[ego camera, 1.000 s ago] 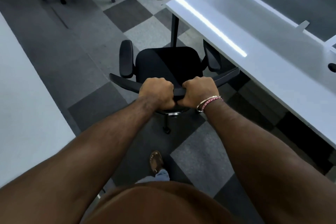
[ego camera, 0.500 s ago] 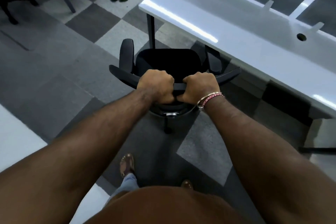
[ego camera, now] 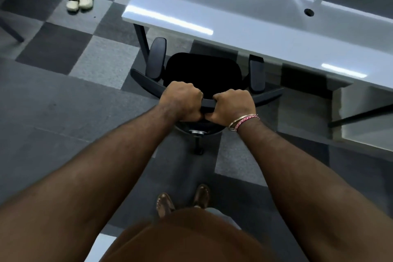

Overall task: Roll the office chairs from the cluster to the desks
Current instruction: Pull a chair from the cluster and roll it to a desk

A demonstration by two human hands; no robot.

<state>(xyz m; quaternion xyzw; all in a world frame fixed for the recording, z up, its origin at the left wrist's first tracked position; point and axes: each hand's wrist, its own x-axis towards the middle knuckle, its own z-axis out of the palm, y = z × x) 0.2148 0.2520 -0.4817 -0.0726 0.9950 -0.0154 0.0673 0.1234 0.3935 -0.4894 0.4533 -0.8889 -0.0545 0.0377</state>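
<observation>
Both hands — left hand (ego camera: 181, 101), right hand (ego camera: 231, 106) — grip chair backrest (ego camera: 207, 103).

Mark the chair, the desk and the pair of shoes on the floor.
office chair (ego camera: 202, 70), head view, on the black seat.
desk (ego camera: 234, 13), head view, on the bare white top.
pair of shoes (ego camera: 80, 1), head view, where the two shoes meet.

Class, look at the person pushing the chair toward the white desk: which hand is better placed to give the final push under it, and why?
Neither clearly: left hand and right hand both grip the chair backrest's top edge, side by side near its middle. The seat already faces the desk, so an even push with both suits best.
</observation>
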